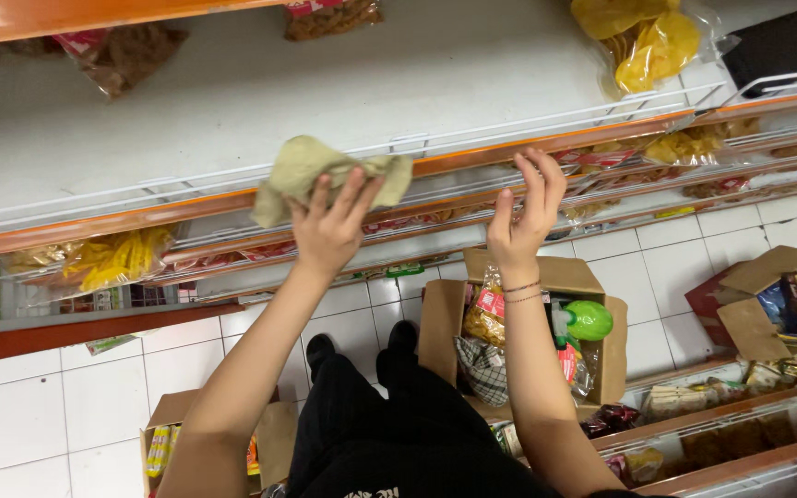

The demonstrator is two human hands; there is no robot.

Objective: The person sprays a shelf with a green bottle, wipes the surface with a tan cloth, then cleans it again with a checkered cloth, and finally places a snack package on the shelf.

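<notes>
Landmark: the white shelf (232, 101), a broad, mostly bare board with a wire rail and an orange front edge.
Cloth: a crumpled, pale olive-green cloth (311, 171), soft and folded over itself, lay at the shelf's front edge, draped partly over the wire rail.
Left hand: the left hand (329, 226) reached up from below the shelf edge, fingers spread and pressed on the cloth's lower side, gripping it.
Right hand: the right hand (523, 217) was raised to the right of the cloth, just below the shelf's orange edge, fingers loosely curled and apart, holding nothing; thin bracelets circled the wrist.
On the shelf: a bag of yellow chips (648, 41) sat at the far right end, and brown snack packets (122, 55) lay toward the back left.
Below the shelf: lower racks held yellow snack bags (117, 258).
Floor under the shelf: an open cardboard box (528, 332) on white tiles held a green-capped bottle (585, 321) and packets, right beside the person's black shoes.
</notes>
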